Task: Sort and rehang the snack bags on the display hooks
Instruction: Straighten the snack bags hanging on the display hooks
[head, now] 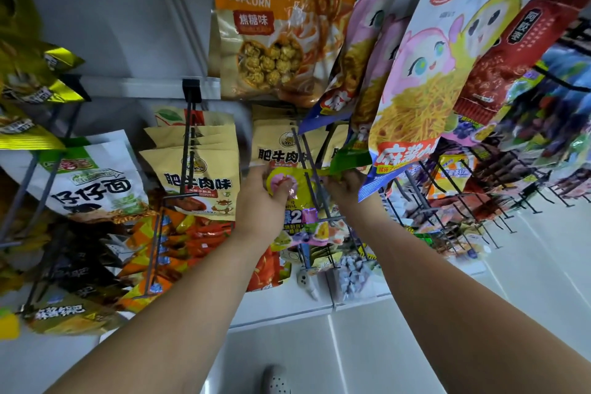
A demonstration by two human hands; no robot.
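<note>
We note the snack bag (302, 198) at the centre of the display: yellow-green, with a pink patch near its top, a large "2" mid-panel and fruit pictures along its lower part. The left hand (263, 201) grips its upper left edge, fingers curled onto the front. The right hand (345, 185) holds its upper right corner, partly hidden by a hanging noodle bag (412, 80). A dark wire hook (302, 153) crosses the bag's top; whether it is threaded, we cannot tell. Beige bags (198, 182) hang left, a popcorn bag (275, 25) above.
</note>
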